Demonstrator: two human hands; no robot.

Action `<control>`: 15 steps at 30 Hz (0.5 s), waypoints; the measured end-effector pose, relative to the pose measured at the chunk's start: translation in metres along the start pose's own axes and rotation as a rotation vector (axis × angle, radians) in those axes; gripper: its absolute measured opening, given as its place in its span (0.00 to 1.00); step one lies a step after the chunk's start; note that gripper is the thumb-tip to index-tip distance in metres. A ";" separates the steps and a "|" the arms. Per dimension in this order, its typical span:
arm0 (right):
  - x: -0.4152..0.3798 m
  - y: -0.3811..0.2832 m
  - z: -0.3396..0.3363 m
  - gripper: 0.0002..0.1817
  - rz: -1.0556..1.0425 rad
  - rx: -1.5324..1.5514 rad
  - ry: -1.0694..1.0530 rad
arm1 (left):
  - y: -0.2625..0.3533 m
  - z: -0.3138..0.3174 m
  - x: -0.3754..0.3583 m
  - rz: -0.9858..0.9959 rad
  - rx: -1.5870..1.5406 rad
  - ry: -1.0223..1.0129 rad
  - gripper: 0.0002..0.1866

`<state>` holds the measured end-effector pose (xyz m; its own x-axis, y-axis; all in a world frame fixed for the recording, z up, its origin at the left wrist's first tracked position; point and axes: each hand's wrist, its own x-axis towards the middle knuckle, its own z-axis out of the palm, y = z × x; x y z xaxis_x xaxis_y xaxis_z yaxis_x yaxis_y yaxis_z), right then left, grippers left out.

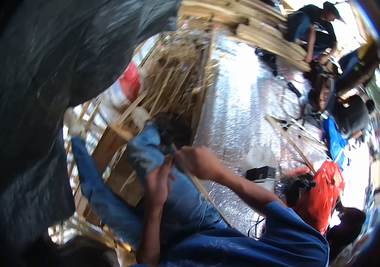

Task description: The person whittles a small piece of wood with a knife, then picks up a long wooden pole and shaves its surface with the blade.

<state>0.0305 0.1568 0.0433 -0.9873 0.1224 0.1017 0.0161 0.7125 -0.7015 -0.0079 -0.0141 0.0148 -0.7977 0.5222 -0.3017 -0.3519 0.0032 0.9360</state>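
My right hand [194, 161] is a blurred fist above my jeans. A thin wooden stick [207, 195] comes out from under it and slants down across my thigh. Close beside it, my left hand [158, 183] is raised with its fingers closed on a small tan piece that I cannot make out. The two hands almost meet. Under them are my bent legs in blue jeans [183, 202]. A thicker wooden stick [121, 131] lies beyond my knee.
Silvery foil sheeting [230, 111] covers the surface to the right. Straw and wood scraps [172, 82] lie ahead, near stacked planks [265, 40]. Dark plastic sheeting [34, 111] hangs at left. A red bag [325, 196] and black box [261, 173] stand right. Another person [317, 33] crouches at the back.
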 end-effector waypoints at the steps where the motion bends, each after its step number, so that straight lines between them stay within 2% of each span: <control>1: 0.003 0.003 0.002 0.18 0.031 -0.077 -0.099 | -0.001 -0.002 0.000 0.026 0.003 -0.006 0.16; 2: -0.001 -0.010 -0.006 0.19 0.101 -0.007 -0.053 | 0.000 -0.001 0.002 0.054 0.004 -0.014 0.15; 5: -0.001 -0.001 0.003 0.20 0.100 -0.050 -0.012 | 0.014 0.002 0.004 0.123 0.111 0.007 0.12; 7: -0.003 0.000 0.001 0.21 0.063 0.005 0.045 | 0.012 0.006 0.006 0.239 0.304 0.083 0.15; 8: -0.006 -0.001 -0.003 0.22 0.107 0.031 0.052 | 0.005 0.006 0.010 0.257 0.297 0.063 0.15; 10: -0.013 -0.013 -0.010 0.23 0.157 0.090 0.063 | -0.001 0.009 0.015 0.577 0.604 0.251 0.14; 15: -0.020 -0.013 -0.011 0.25 0.222 0.178 0.128 | 0.011 0.010 0.009 0.661 0.691 0.183 0.12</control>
<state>0.0522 0.1522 0.0582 -0.9345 0.3558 0.0124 0.1901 0.5281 -0.8277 -0.0142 -0.0007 0.0238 -0.8152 0.4582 0.3544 0.5131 0.2873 0.8088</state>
